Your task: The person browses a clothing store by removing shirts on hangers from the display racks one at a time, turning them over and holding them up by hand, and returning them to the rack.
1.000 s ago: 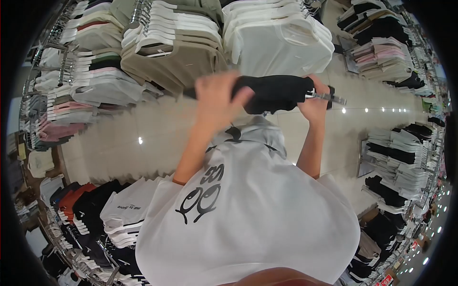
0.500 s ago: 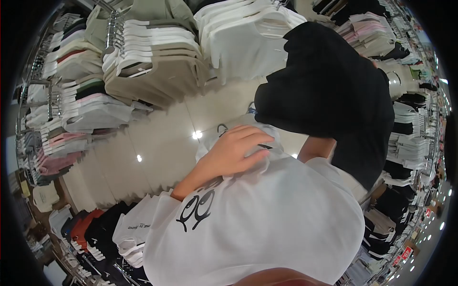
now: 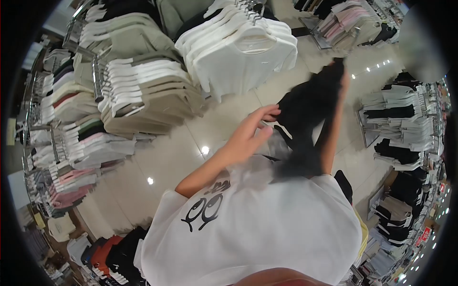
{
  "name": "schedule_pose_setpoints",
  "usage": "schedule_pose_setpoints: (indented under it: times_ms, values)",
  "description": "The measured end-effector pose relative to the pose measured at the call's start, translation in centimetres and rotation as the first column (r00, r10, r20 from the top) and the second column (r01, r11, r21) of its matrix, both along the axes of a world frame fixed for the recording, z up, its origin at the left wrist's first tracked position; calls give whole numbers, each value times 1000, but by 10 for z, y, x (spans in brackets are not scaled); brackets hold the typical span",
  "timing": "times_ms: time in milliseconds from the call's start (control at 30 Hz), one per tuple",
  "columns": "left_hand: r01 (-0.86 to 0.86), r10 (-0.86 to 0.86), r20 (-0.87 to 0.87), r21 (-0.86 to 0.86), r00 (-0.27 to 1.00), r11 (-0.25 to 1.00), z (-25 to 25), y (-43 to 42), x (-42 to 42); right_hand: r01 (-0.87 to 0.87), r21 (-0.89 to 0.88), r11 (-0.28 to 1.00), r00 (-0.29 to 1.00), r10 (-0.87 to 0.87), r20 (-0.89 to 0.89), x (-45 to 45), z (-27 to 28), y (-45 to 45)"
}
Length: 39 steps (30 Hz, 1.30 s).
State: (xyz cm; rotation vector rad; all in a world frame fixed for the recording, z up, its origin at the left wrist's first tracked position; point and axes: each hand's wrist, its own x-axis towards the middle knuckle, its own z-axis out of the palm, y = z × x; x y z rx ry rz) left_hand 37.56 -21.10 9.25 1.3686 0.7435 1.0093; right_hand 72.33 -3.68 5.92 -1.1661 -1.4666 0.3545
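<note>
A black garment (image 3: 305, 109) hangs blurred in front of my white shirt. My right hand (image 3: 344, 76) is raised at its upper right edge, closed round its top, with the fingers partly hidden by the cloth and smeared by motion. My left hand (image 3: 250, 136) is beside the garment's left edge, fingers apart and thumb spread. Its fingertips are near or lightly against the cloth; nothing is held in it.
White shirts (image 3: 238, 57) and beige shirts (image 3: 152, 105) hang on racks ahead and to the left. More clothes racks (image 3: 393, 114) line the right. Tiled floor (image 3: 176, 162) lies between them. Dark and rust-coloured clothes (image 3: 107, 255) are at the lower left.
The black garment, earlier spread wide at the right, now hangs narrower and further left. My left hand has moved up and right towards it. The view has turned, shifting the racks.
</note>
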Motion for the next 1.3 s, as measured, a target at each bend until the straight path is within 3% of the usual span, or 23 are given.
schedule_pose_setpoints:
  times_ms: [33,67,100,133,167,300,400,467,500,600,633,667,733,767,833,867,933,1000,1067,1133,1200,1300]
  values:
    - [68,-51,151,-112,987,991,-4,18,7,61,-127,990,992,-47,114,-18,18,-3]
    - [48,1,248,-194,969,980,10,35,18,132,-245,960,970,-75,230,-45,40,-10]
    - [46,-52,-79,-76,996,996,16,53,18,146,-152,978,954,-99,282,-57,42,-8]
    - [82,-60,-400,39,915,996,18,69,19,223,-10,975,879,-196,435,-59,40,-6]
    - [100,32,-596,187,803,977,12,83,23,232,43,972,842,-223,490,-62,45,-7]
    - [30,119,-613,227,781,973,-25,146,67,245,159,956,747,-291,597,-47,63,11]
    - [66,8,-746,69,666,995,-51,211,130,295,186,937,567,-328,755,-17,72,50]
    - [133,269,-663,490,699,861,-100,258,178,310,169,935,508,-314,802,10,78,85]
    - [154,281,-675,509,682,847,-102,283,199,336,163,928,440,-307,844,21,81,102]
    - [219,333,-712,563,618,797,-89,364,241,381,156,911,404,-316,859,49,99,154]
    - [170,490,-619,709,613,684,-111,391,254,380,155,912,396,-312,864,58,104,173]
    - [158,489,-627,698,606,699,-106,419,257,365,140,920,400,-291,869,68,106,194]
    - [107,597,-758,638,263,763,-96,468,256,354,103,930,412,-254,875,82,106,236]
    - [94,586,-772,621,245,778,-95,486,250,323,57,945,411,-194,891,86,107,259]
    - [-23,448,-886,454,-121,891,-97,515,231,244,22,970,442,-131,887,90,98,306]
    - [-38,453,-872,467,-184,884,-106,524,218,186,8,983,460,-94,883,90,92,328]
    - [23,380,-898,385,-223,923,-115,531,200,135,-48,990,481,-23,877,84,81,364]
    - [16,381,-892,390,-244,921,-114,523,199,47,-214,976,533,157,831,74,70,388]
    - [42,232,-947,229,-222,973,-100,515,197,-22,-302,953,543,265,797,66,69,402]
    - [28,222,-950,221,-222,975,-99,505,192,-14,-512,859,494,451,743,62,69,413]
    - [54,318,-932,314,-176,948,-108,493,187,-10,-512,859,493,450,745,55,74,419]
    - [36,287,-940,285,-183,958,-114,481,184,-161,-601,783,456,599,658,50,70,437]
